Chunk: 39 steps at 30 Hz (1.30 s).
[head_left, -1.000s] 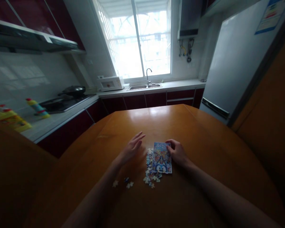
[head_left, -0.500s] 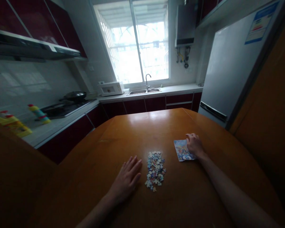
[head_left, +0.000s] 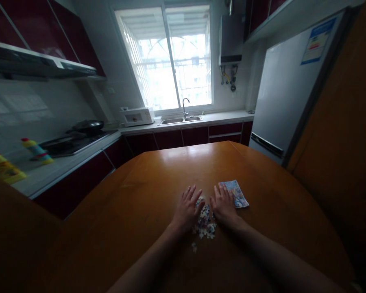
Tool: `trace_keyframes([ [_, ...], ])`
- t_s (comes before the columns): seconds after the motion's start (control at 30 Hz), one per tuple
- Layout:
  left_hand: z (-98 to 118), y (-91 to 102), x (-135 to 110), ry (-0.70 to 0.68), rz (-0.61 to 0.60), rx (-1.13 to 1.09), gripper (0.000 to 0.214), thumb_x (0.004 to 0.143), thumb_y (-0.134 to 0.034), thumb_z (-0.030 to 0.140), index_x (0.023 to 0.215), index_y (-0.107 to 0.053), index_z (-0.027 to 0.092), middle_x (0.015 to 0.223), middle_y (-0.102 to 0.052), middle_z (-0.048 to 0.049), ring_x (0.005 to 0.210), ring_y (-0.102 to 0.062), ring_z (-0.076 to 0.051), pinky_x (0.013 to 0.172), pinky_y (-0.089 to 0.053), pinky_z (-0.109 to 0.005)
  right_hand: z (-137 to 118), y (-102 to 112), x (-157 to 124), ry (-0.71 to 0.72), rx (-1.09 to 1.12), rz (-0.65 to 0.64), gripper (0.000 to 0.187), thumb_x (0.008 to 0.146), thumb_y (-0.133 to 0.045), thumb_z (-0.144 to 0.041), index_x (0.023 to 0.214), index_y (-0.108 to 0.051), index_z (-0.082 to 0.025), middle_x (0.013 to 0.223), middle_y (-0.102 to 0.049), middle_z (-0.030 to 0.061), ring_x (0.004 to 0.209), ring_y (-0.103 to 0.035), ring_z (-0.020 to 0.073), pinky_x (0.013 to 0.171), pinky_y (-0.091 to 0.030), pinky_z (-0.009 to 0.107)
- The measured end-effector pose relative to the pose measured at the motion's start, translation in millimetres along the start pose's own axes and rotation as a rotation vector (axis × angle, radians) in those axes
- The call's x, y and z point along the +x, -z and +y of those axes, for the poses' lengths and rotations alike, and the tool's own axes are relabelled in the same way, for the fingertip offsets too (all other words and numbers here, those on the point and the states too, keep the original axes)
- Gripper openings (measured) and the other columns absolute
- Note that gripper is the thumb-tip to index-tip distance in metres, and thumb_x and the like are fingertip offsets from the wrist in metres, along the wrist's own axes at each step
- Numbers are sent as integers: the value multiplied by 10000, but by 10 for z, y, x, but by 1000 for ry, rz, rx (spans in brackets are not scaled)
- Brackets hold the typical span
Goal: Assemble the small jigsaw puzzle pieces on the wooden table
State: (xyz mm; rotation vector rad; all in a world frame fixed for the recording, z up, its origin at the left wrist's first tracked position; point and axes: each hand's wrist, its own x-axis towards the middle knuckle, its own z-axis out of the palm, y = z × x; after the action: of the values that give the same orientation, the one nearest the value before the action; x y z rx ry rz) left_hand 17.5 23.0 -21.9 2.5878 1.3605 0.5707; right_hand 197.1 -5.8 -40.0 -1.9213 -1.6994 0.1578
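Note:
A small heap of jigsaw pieces (head_left: 205, 221) lies on the brown wooden table (head_left: 158, 179) in front of me. My left hand (head_left: 188, 208) rests flat on the heap's left side, fingers stretched out. My right hand (head_left: 223, 206) lies flat on the heap's right side, fingers spread too. Both hands hold nothing and flank the pieces closely. A blue picture card (head_left: 235, 192) sits on the table just right of my right hand, apart from the heap. One stray piece (head_left: 194, 247) lies a little nearer to me.
A grey fridge (head_left: 288, 89) stands at the right beyond the table. The kitchen counter runs along the back with a sink (head_left: 179, 120), a white microwave (head_left: 136, 117) and a stove with a pan (head_left: 87, 126). Yellow bottles (head_left: 3, 169) stand at the far left.
My right hand slid the card off the heap to the right, let it go and came back. Both hands now press in flat on either side of the pieces.

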Motion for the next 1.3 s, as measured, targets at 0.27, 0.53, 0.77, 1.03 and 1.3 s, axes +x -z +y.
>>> trace_keyframes([
  [0.27, -111, 156, -71, -184, -242, -105, 523, 1051, -298, 535, 1481, -483, 301, 1605, -365, -63, 1517, -276, -258, 1243, -213, -531, 315, 93, 189, -45, 9, -96, 596, 1014, -405, -437, 1459, -482, -49, 1532, -433, 246, 1479, -319, 344, 1210, -157, 514],
  [0.53, -221, 88, -10, -66, 40, -531, 497, 1056, -321, 461, 1402, -564, 201, 1408, -584, -125, 1240, -601, -236, 1093, -467, -430, 337, 313, 244, 96, 231, 77, 330, 930, -461, -156, 1136, -720, -152, 1302, -641, 167, 1279, -532, 285, 1129, -344, 439],
  [0.77, -366, 152, 131, -60, 17, -485, 328, 904, -647, 429, 1044, -761, 155, 979, -672, -100, 850, -637, -186, 772, -525, -300, 16, 214, 265, 207, 410, -151, 153, 854, -636, -173, 947, -758, -166, 926, -689, 67, 782, -638, 170, 731, -490, 266],
  [1.03, -366, 166, 59, -93, 3, -455, 225, 876, -710, 404, 969, -779, 211, 1000, -676, -90, 976, -615, -223, 862, -512, -334, -127, 129, 316, 420, 379, -308, 125, 838, -657, -137, 842, -763, -201, 869, -645, 32, 772, -614, 156, 695, -438, 244],
  [1.3, -339, 163, 82, -97, 23, -503, 149, 860, -721, 345, 875, -753, 200, 971, -682, -81, 958, -615, -219, 872, -493, -346, -63, 80, 330, 364, 430, -250, 79, 826, -670, -149, 805, -719, -207, 801, -658, 11, 723, -583, 154, 650, -399, 250],
])
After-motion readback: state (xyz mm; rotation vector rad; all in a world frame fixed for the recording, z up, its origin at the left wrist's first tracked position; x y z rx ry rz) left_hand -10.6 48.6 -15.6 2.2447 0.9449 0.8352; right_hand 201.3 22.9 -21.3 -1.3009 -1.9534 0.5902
